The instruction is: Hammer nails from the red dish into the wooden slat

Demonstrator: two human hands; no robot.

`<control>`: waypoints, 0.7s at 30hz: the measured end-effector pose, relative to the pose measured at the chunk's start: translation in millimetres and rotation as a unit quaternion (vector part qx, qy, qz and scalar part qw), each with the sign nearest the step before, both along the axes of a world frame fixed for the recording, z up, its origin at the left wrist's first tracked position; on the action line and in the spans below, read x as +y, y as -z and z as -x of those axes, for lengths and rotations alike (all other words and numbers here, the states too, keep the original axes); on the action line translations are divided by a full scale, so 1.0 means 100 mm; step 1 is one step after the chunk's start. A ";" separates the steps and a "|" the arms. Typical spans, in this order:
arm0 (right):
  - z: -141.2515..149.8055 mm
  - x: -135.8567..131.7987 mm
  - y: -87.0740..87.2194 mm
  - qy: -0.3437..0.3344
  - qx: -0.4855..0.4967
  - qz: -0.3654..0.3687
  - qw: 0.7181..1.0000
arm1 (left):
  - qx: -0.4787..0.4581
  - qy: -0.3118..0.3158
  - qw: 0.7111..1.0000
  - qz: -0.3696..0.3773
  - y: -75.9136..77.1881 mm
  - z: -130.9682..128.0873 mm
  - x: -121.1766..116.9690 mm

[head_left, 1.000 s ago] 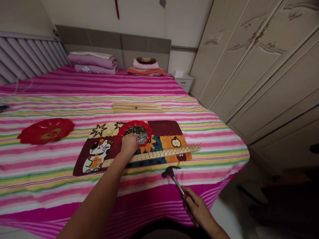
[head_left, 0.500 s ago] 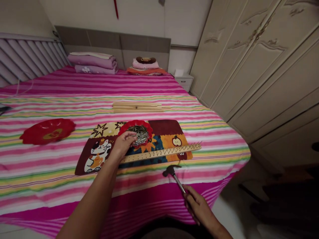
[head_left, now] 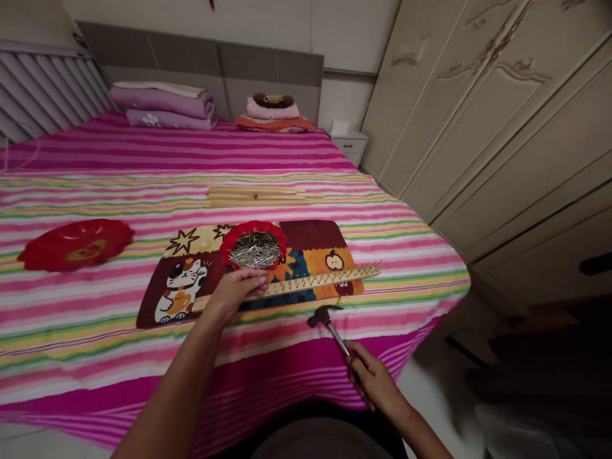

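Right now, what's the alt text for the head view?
Left hand at a wood strip partly studded with nails, right hand gripping a hammer. Beyond the strip, a red bowl of nails sits on a mat.

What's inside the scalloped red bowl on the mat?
Loose metal nails lie heaped in the red bowl. They cover its bottom, so whatever lies beneath them cannot be seen.
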State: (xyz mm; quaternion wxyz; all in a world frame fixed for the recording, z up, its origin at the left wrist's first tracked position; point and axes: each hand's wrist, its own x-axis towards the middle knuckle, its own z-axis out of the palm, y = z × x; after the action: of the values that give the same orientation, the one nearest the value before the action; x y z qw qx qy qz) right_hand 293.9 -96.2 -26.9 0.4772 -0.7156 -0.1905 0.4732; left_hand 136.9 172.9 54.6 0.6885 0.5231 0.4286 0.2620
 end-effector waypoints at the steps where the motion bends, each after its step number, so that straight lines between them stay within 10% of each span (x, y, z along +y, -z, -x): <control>1: 0.00 0.00 0.00 -0.001 0.000 -0.001 1.000 | 0.009 -0.007 1.000 -0.018 0.05 -0.02 -0.01; 21: -0.02 -0.02 0.06 -0.015 -0.013 -0.010 1.000 | 0.065 -0.002 0.997 -0.038 0.23 -0.18 -0.03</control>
State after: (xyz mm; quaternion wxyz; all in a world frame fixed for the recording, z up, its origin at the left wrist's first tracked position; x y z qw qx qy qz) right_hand 296.2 -97.8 -32.6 0.4752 -0.7137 -0.2118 0.4690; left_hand 154.6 169.7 31.2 0.6384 0.5636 0.4633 0.2454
